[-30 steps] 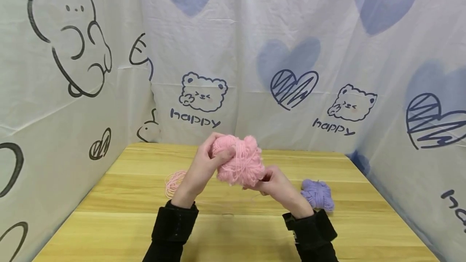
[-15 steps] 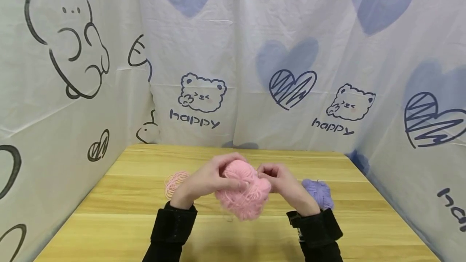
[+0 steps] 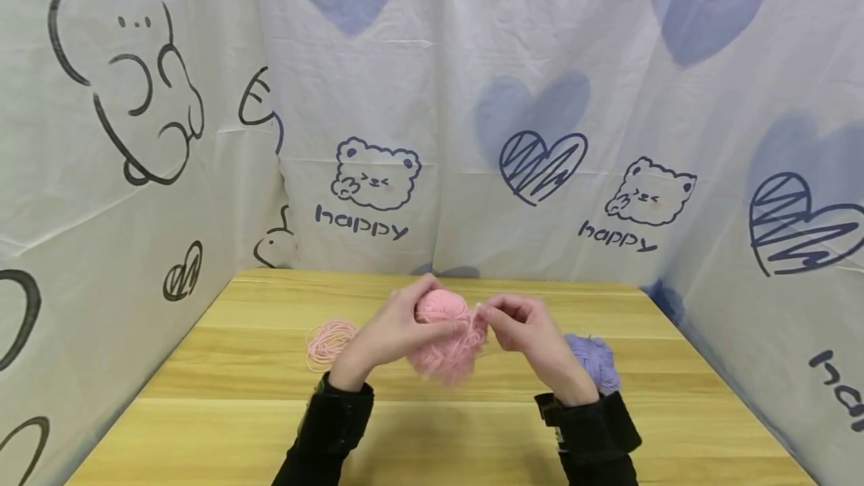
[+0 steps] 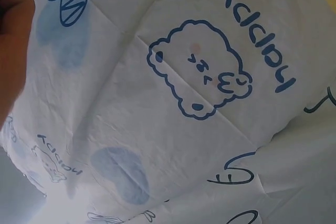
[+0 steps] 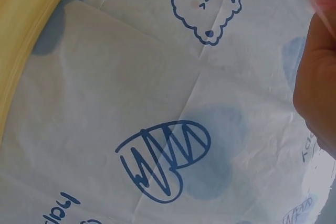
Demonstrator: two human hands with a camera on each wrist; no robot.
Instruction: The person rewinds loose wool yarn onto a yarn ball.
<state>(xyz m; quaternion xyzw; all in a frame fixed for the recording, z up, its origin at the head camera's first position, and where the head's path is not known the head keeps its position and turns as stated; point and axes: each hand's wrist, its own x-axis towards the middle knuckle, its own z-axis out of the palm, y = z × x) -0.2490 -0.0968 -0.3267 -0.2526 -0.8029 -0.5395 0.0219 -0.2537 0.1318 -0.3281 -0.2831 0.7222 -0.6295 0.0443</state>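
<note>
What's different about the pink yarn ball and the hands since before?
The pink yarn ball came lower and turned, with the left hand holding it throughout. The right hand moved from the ball's lower edge up to its right side, where it pinches the yarn. The purple yarn and thin pink loops stayed put.

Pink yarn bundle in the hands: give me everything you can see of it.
The pink yarn bundle looks soft and fuzzy, wound from many strands. Its upper end is smooth and rounded; the lower part is looser, with messy strands, and slightly blurred. It is held up over the wooden table. The left hand grips it from its left side, thumb across the front; the right hand pinches at its right edge. Its far side is hidden.
</note>
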